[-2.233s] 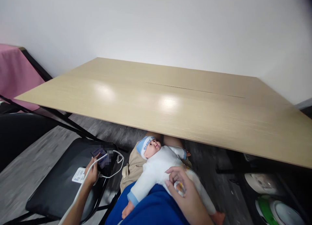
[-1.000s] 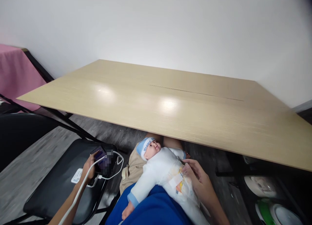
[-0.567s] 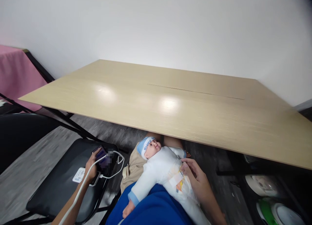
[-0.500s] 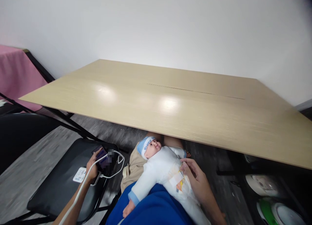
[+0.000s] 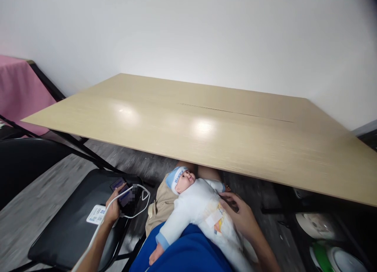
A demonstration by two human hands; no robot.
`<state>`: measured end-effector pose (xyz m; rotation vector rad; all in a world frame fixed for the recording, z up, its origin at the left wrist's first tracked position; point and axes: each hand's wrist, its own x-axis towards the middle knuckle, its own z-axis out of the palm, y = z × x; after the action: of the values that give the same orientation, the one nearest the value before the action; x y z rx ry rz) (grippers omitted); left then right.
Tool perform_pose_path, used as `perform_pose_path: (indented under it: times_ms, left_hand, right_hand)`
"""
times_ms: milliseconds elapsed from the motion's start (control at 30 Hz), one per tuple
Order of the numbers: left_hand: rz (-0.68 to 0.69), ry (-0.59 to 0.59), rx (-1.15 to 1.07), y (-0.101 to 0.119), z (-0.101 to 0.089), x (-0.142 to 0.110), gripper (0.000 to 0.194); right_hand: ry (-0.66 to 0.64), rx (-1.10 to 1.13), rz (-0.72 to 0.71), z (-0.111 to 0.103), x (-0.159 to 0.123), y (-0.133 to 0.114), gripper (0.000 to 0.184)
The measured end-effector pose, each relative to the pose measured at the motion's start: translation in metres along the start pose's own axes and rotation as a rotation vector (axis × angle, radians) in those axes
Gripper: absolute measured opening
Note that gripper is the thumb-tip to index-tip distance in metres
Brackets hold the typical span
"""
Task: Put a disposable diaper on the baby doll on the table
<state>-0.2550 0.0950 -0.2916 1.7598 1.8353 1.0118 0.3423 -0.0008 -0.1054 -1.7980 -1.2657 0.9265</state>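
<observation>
A baby doll [image 5: 191,203] lies face up across my lap. It wears a white suit with light blue cuffs, a blue and white cap [image 5: 176,178] and a printed diaper [image 5: 216,219]. My right hand [image 5: 235,207] rests along the doll's side by the diaper, fingers bent and apart, gripping nothing visible. Over the chair seat, my left hand [image 5: 113,207] is closed on a smartphone [image 5: 125,193], whose screen is partly blurred out. A white cable [image 5: 141,185] loops from the phone and runs back along my left forearm. Beside that hand lies a white card-like object [image 5: 96,214] with printing.
A wooden table [image 5: 165,118] stretches ahead, its front edge above my knees. To my left stands a black chair [image 5: 67,221]. Pink cloth [image 5: 23,91] hangs at far left. Under the table on the right are a white bowl-like object [image 5: 315,225] and a green-and-white one [image 5: 332,256].
The view has tipped up slightly, so the top of the white partition now shows. My left hand and the phone have shifted slightly. My right hand stays at the doll's side, its fingers a little altered.
</observation>
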Motion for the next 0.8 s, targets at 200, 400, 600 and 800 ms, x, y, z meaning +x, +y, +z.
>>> perform_pose_path:
  times_ms: [200, 400, 600, 800]
  left_hand:
    - [-0.022, 0.001, -0.091, -0.004, 0.001, -0.002, 0.073]
    - [-0.009, 0.000, -0.065, -0.004, 0.001, -0.002, 0.076]
    - [-0.049, 0.020, -0.057, 0.000, 0.000, -0.005, 0.077]
    - [-0.018, 0.039, -0.014, -0.001, 0.002, -0.004, 0.074]
  right_hand:
    - [-0.145, 0.012, 0.005, -0.015, 0.014, 0.001, 0.049]
    - [-0.190, -0.017, -0.132, -0.030, 0.050, 0.000, 0.041]
    - [-0.047, -0.331, -0.174, -0.027, 0.058, -0.010, 0.032]
    - [-0.263, -0.294, -0.175, -0.005, -0.004, -0.073, 0.023]
